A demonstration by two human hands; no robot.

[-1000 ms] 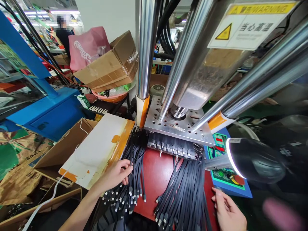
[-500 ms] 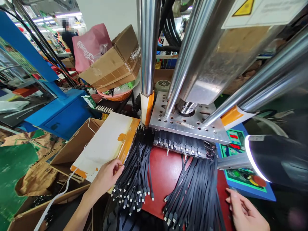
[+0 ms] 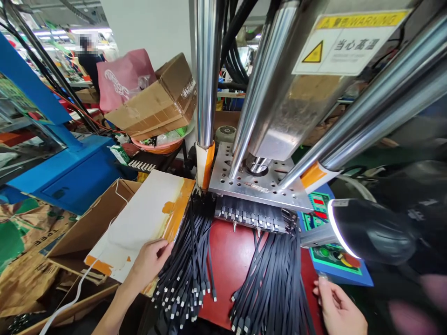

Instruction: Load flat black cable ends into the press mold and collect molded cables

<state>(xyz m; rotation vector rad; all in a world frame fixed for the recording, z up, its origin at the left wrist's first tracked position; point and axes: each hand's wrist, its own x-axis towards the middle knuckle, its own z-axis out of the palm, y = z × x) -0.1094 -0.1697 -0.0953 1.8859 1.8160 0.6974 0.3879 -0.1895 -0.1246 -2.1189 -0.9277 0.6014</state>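
My left hand (image 3: 152,257) is by the orange-edged side of a white board (image 3: 139,211), left of a bundle of black cables (image 3: 188,260). Its thumb and forefinger come together in a pinch; what lies between them, if anything, is hidden. At the right edge of the red table (image 3: 225,260), my right hand (image 3: 337,304) has its fingers loosely bent, with no held thing visible. A second bundle of black cables (image 3: 272,279) hangs from a black mould (image 3: 249,216) lined with metal plug ends. Above the mould sits the drilled metal plate (image 3: 223,179) of a press.
Thick steel columns (image 3: 206,70) rise around the press. Right of it are a black lamp with a lit ring (image 3: 373,231) and a blue control panel (image 3: 363,275). An open cardboard box (image 3: 82,232) stands left, near a blue cabinet (image 3: 80,174). A person (image 3: 89,63) is far back.
The camera view has shifted, showing more of the warning label on the press. Both hands stay near the same places; the right hand's thumb and forefinger look a little closer together.
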